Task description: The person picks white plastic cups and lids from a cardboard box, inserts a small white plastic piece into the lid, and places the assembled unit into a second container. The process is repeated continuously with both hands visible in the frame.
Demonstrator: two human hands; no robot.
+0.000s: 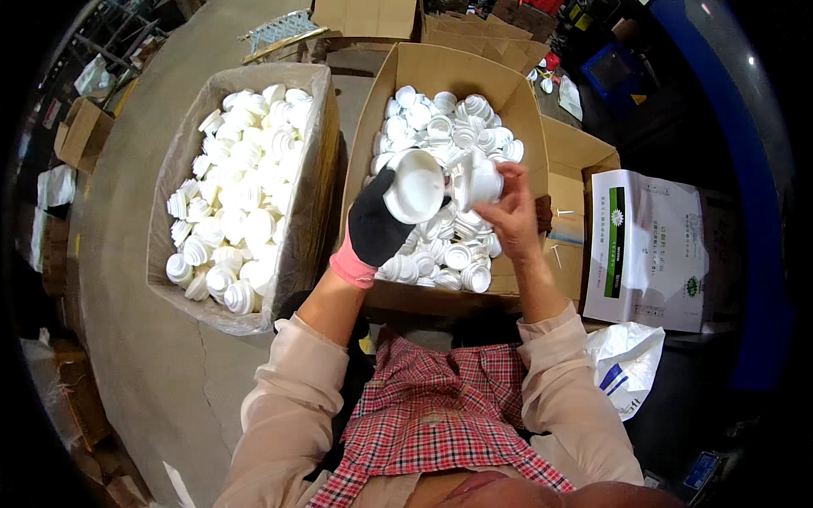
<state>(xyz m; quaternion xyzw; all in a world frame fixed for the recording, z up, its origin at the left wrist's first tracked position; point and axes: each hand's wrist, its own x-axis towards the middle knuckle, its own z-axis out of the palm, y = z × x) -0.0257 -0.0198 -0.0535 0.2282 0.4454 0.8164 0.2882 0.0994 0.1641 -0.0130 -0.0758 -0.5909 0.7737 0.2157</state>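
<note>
My left hand (379,222), in a black glove with a pink cuff, is closed on a round white plastic cap (418,187), its hollow side turned up. Bare and to the right, my right hand (511,213) grips a second white plastic piece (478,181), round with a flanged rim, tilted on its side. The two pieces are held close together above an open cardboard box (362,144). Inside that box lies a heap of similar white caps (457,256), partly hidden beneath my hands.
A plastic-lined box (325,89) piled with ridged white caps (241,182) stands on the left. At the right are a cardboard box (603,152), a white printed carton (648,254) and a white bag (625,360). A blue post (766,212) rises at the far right.
</note>
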